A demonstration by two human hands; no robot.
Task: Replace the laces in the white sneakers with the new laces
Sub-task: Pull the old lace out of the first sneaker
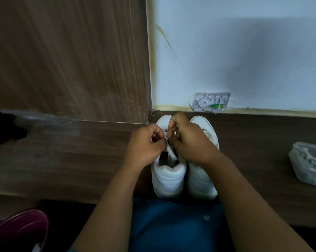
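Observation:
Two white sneakers stand side by side on the dark wooden surface, heels toward me. Both my hands are over the left sneaker (169, 177). My left hand (146, 142) pinches a white lace (170, 150) at the shoe's throat. My right hand (188, 140) has its fingers curled round another part of the lace just above. The right sneaker (200, 180) is partly hidden under my right wrist. A clear plastic bag of white laces (309, 163) lies at the far right.
A wooden panel (68, 57) rises at the back left and a pale wall (244, 51) at the back right, with a small white wall box (210, 101) at its base. A dark cloth (2, 128) lies far left. A maroon object (20, 228) sits bottom left.

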